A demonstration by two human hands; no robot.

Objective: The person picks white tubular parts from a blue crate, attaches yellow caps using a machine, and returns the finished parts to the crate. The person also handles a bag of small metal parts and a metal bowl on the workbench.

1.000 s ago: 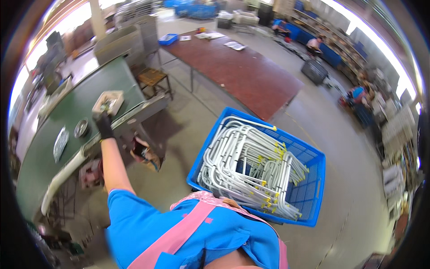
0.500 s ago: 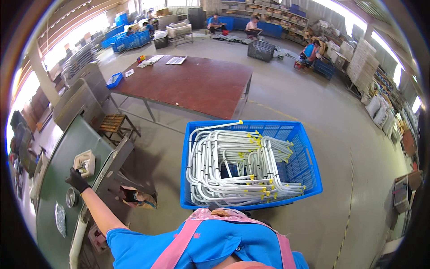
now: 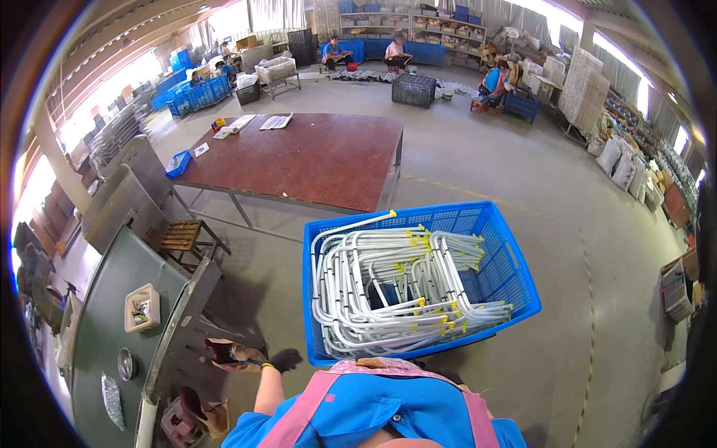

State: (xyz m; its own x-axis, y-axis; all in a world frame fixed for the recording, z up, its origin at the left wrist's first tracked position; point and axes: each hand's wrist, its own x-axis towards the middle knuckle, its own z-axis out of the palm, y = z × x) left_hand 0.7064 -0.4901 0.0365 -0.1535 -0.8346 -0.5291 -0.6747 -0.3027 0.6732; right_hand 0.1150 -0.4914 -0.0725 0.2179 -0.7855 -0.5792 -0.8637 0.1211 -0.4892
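My left hand (image 3: 285, 361), in a dark glove, is low beside the near left corner of a large blue plastic basket (image 3: 309, 295). Its fingers point toward the basket, look loosely extended and hold nothing that I can see; a small gap seems to separate them from the basket wall. Bent white metal tubes (image 3: 340, 280) with yellow end caps and dark bands fill much of the basket, stacked in nested loops. My right hand does not show; the area below the basket's near edge is hidden by my apron.
At the left is a green-topped bench (image 3: 104, 328) with a cream tray (image 3: 142, 308), a metal bowl (image 3: 126, 364) and a plastic packet (image 3: 113, 401). Beyond stand a wooden stool (image 3: 181, 234) and a red-brown table (image 3: 299, 160). Several people sit working far back.
My left hand has left the bench beside the cream tray and come right and down to the basket's near left corner. The view has shifted slightly.
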